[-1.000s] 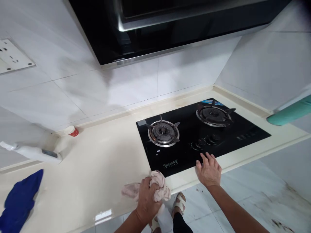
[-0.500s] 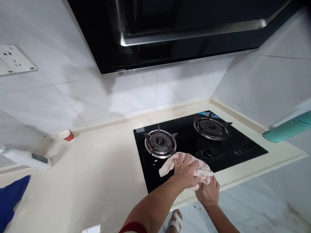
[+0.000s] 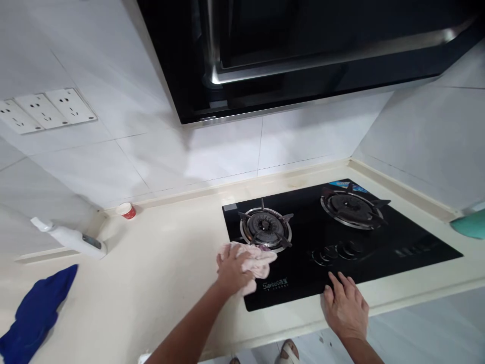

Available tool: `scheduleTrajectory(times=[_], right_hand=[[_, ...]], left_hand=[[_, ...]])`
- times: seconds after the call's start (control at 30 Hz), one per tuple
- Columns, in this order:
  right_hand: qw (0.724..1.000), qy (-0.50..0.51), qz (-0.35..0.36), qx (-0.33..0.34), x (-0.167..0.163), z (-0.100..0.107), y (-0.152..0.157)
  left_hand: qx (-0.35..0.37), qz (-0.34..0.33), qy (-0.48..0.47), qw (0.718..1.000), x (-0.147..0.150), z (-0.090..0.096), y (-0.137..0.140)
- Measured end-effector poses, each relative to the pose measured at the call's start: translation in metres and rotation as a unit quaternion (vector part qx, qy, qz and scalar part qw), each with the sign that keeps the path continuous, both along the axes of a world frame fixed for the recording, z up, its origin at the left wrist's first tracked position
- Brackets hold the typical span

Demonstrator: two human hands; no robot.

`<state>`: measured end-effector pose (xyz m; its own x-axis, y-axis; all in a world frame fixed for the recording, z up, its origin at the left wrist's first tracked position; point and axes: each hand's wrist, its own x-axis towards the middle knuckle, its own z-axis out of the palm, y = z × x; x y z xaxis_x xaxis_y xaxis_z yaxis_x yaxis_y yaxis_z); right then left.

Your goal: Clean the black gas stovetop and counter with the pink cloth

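Observation:
A crumpled pale pink cloth (image 3: pixel 261 260) lies bunched over the left edge of the black glass gas stove (image 3: pixel 303 273), close to the left burner (image 3: pixel 265 227). My left hand (image 3: pixel 233 270) is pressed down on the cloth with its fingers bent into it. At the stove's front edge rests my right hand (image 3: pixel 346 306), fingers outstretched and fingertips on the glass, holding nothing. Just beyond it are the black control knobs (image 3: pixel 335 252). The right burner (image 3: pixel 352 207) sits farther back.
Above hangs a black range hood (image 3: pixel 303 96). On the pale counter (image 3: pixel 170 273) are a red and white paper cup (image 3: pixel 129 211), a white bottle (image 3: pixel 76 239) leaning over and a blue cloth (image 3: pixel 40 313). Something green (image 3: pixel 470 224) shows at the right edge; wall sockets (image 3: pixel 49 111) are at left.
My left hand has moved left with the cloth, to the stove's left edge. My right hand has come off the cloth and lies at the front edge. The view has shifted left.

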<state>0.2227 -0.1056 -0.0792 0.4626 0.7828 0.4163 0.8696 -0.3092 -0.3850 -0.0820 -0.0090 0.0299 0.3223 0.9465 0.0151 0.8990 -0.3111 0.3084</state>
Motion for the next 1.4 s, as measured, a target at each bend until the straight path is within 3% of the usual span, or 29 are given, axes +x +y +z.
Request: scheduleTrajectory(times=[0.1, 0.2, 0.33, 0.43, 0.53, 0.63, 0.73, 0.8, 0.9, 1.03, 1.13, 1.2, 1.3, 1.4], right_hand=[[1.0, -0.001, -0.001, -0.004, 0.0, 0.002, -0.001], [1.0, 0.001, -0.001, -0.009, -0.001, 0.003, -0.002], [1.0, 0.003, -0.003, 0.004, -0.003, 0.004, -0.002], [1.0, 0.006, 0.002, -0.002, -0.003, 0.004, -0.003], [1.0, 0.013, 0.001, -0.019, -0.002, 0.006, -0.003], [0.999, 0.017, 0.002, -0.028, -0.001, 0.006, -0.004], [0.999, 0.017, 0.001, -0.029, 0.001, 0.004, -0.004], [1.0, 0.012, 0.002, -0.027, 0.001, 0.003, -0.004], [1.0, 0.006, 0.002, -0.027, 0.002, 0.004, -0.005], [1.0, 0.005, -0.001, -0.023, 0.0, 0.007, -0.005], [1.0, 0.01, -0.004, -0.02, -0.002, 0.011, -0.005], [1.0, 0.017, -0.007, -0.023, -0.002, 0.012, -0.006], [0.999, 0.023, -0.011, -0.032, -0.002, 0.012, -0.006], [0.999, 0.02, -0.009, -0.038, -0.001, 0.01, -0.005]], left_hand=[[-0.011, 0.042, 0.013, 0.999, -0.033, 0.015, 0.027], [-0.007, 0.063, 0.019, 0.998, -0.051, 0.024, 0.028], [-0.009, 0.023, 0.026, 0.999, -0.056, 0.009, -0.031], [-0.04, -0.115, -0.023, 0.992, -0.062, -0.013, -0.082], [-0.078, -0.148, -0.151, 0.974, -0.086, -0.014, -0.087], [-0.051, -0.08, -0.248, 0.964, -0.119, 0.016, -0.034], [0.02, -0.004, -0.159, 0.987, -0.14, 0.054, 0.048], [0.03, 0.039, -0.089, 0.995, -0.139, 0.066, 0.1], [0.014, 0.077, -0.064, 0.995, -0.118, 0.057, 0.158], [0.007, 0.147, -0.036, 0.988, -0.083, 0.025, 0.189], [0.025, 0.166, -0.021, 0.986, -0.071, 0.015, 0.181], [0.032, 0.158, -0.014, 0.987, -0.068, 0.013, 0.161], [0.033, 0.125, -0.005, 0.992, -0.062, 0.007, 0.103], [0.036, 0.057, -0.006, 0.998, -0.052, -0.006, 0.022]])
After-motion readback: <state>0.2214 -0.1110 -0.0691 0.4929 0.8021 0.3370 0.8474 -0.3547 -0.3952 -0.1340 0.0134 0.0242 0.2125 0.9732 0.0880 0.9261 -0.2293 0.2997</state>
